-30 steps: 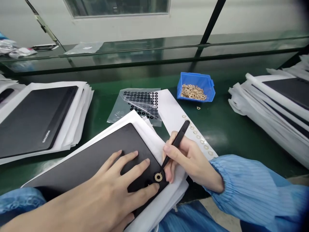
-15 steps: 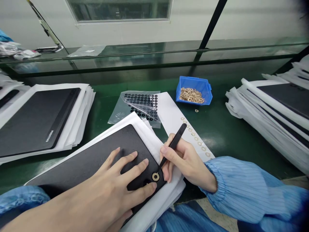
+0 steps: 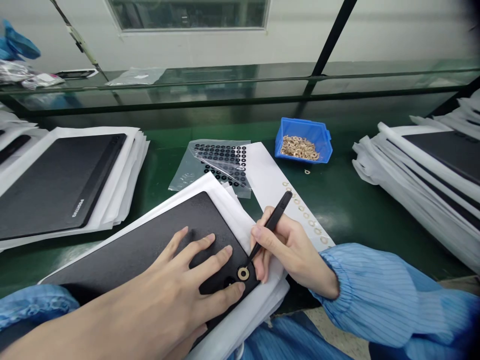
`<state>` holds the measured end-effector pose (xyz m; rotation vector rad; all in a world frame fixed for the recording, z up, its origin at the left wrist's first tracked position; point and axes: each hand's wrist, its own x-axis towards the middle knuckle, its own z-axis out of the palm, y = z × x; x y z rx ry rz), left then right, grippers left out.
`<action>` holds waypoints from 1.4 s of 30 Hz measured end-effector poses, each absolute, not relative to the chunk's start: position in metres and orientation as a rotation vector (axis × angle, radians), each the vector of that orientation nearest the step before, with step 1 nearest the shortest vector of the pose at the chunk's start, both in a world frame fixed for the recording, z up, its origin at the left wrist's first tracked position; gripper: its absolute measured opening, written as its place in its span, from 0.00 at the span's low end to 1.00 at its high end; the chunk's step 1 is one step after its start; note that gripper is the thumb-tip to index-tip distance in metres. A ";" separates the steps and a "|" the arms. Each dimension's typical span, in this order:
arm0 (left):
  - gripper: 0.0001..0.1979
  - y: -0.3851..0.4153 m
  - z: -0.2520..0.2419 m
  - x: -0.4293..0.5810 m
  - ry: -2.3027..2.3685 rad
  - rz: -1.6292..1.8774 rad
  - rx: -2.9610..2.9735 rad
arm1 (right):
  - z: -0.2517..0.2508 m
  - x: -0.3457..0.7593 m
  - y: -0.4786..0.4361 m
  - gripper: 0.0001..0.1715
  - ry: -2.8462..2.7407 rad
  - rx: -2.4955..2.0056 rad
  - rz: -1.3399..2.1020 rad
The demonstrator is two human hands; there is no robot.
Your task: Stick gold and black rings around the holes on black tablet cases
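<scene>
Flat on a black panel (image 3: 157, 235) rests my left hand (image 3: 187, 285), its fingers spread and holding nothing. My right hand (image 3: 281, 245) grips black tweezers (image 3: 276, 212) like a pen. Their tip touches a tan ring (image 3: 243, 273) seated in a round recess near the panel's right corner. My left thumb lies just below that ring. Beneath the panel is a stack of white foam sheets (image 3: 219, 192). A white strip (image 3: 262, 170) with a row of tan rings (image 3: 307, 216) stretches out behind my right hand.
A blue bin (image 3: 322, 142) holds many tan rings, and one loose ring (image 3: 307, 172) lies before it. Beside the strip is a clear bag (image 3: 183, 172) of black rings. Stacks of foam-wrapped panels stand left (image 3: 67, 180) and right (image 3: 405, 185). A shelf (image 3: 225, 75) spans the back.
The view has shifted very slightly. Both hands, the tweezers and the ring keep their places on the panel. At the far left, a blue-covered shape above the shelf has risen.
</scene>
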<state>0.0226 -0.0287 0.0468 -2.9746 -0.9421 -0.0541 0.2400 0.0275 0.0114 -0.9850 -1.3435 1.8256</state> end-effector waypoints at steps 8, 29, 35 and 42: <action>0.31 -0.025 0.050 0.028 -0.994 -0.052 -3.034 | 0.013 0.241 0.027 0.20 -1.366 -0.999 1.803; 0.34 -0.023 0.052 0.029 -0.898 -0.068 -2.943 | 0.005 0.245 0.017 0.07 -1.682 -0.744 1.286; 0.24 -0.020 0.054 0.035 -0.922 -0.064 -2.959 | 0.001 0.249 0.016 0.06 -1.692 -0.726 1.289; 0.25 -0.021 0.050 0.034 -0.886 -0.127 -2.979 | 0.004 0.252 0.014 0.03 -1.753 -0.680 1.248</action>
